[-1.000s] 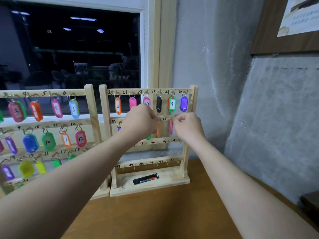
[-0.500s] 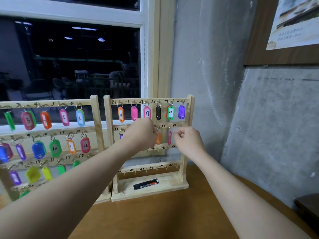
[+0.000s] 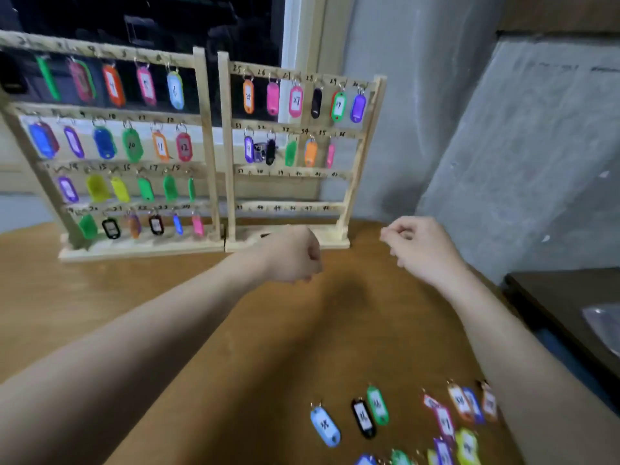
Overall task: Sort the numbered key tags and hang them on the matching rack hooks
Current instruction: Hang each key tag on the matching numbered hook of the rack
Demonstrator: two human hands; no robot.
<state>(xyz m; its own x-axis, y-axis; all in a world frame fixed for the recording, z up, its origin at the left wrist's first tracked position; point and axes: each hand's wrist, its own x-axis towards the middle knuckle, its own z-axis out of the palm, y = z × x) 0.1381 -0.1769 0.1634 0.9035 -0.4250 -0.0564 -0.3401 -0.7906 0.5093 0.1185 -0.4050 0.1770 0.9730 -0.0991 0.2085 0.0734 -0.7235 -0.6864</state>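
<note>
Two wooden key racks stand at the back of the table, the left rack nearly full of coloured tags and the right rack filled in its top two rows. An orange tag and a pink tag hang at the right end of its second row. My left hand hovers in front of the right rack's base, fingers curled into a fist, holding nothing. My right hand hovers to the rack's right, fingers loosely curled and empty. Loose tags lie near me: blue, black, green and several more.
The wooden table carries the racks and loose tags. A small black object lies on the right rack's base. Close behind and to the right is a grey wall. A dark side surface sits at the right edge.
Both hands have left the right rack's second row and dropped toward the table, empty. The view has tilted down, bringing the loose tags into sight.
</note>
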